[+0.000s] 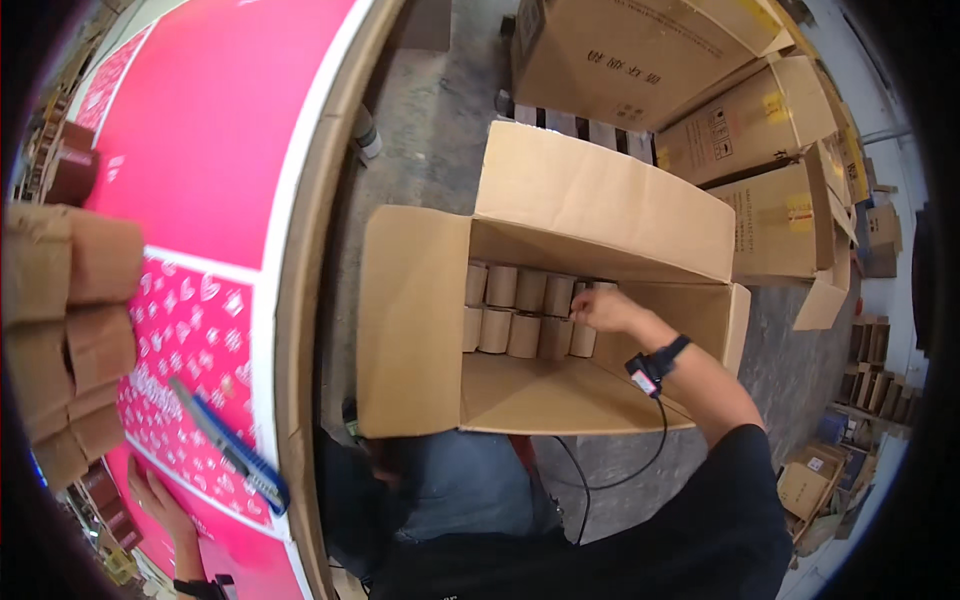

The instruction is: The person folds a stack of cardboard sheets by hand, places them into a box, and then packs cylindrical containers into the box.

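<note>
An open cardboard box (pixel 540 395) stands in front of me with its flaps spread outward. Two rows of brown cylinders (pixel 495 330) stand upright along its far side. My right hand (pixel 605 308) reaches into the box at the right end of these rows. Its fingers are bent together at the tops of the cylinders; what they hold, if anything, is hidden. My left hand (pixel 160 500) lies with fingers apart on the pink printed tabletop (pixel 215 130) at the left. A blue utility knife (pixel 235 450) with its blade extended lies near that hand.
Brown paper-wrapped bundles (pixel 95 300) are stacked along the table's left side. Large cartons (pixel 620 60) stand on a pallet (pixel 590 130) beyond the box. More open cartons (pixel 770 215) line the right. A black cable (pixel 650 450) trails from my right wrist.
</note>
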Tool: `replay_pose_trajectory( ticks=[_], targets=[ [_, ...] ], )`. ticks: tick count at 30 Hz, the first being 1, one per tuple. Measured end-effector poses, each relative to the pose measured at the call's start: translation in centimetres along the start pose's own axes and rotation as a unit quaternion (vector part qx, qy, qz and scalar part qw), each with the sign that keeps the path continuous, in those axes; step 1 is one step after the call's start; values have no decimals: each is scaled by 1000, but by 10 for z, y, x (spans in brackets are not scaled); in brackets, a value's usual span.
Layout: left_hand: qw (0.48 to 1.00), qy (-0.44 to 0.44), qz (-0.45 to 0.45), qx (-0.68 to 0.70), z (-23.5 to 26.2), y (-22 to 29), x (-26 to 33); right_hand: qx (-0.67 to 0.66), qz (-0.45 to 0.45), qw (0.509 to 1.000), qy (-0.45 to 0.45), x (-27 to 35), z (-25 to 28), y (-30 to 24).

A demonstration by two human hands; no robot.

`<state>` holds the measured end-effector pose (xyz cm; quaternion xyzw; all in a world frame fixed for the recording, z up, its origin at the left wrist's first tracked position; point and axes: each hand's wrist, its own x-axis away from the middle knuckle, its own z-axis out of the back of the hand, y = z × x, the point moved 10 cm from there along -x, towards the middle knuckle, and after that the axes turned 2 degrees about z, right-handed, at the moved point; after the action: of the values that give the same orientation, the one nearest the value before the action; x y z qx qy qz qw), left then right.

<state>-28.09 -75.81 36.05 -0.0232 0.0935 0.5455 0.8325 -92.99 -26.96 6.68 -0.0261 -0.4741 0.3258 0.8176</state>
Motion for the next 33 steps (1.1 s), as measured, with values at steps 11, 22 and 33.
replay_pose_trajectory(
  ticks=[11,22,33],
  targets=[
    [975,-46,-207,-65,18,-1,34,-120,38,974,-188,-170,-205,70],
    [997,-37,29,58,30,-91,33,-154,7,980,-126,-180,-238,90],
    [985,-37,115,127,2,-4,17,-184,-48,982,-5,-99,-167,74]
  ],
)
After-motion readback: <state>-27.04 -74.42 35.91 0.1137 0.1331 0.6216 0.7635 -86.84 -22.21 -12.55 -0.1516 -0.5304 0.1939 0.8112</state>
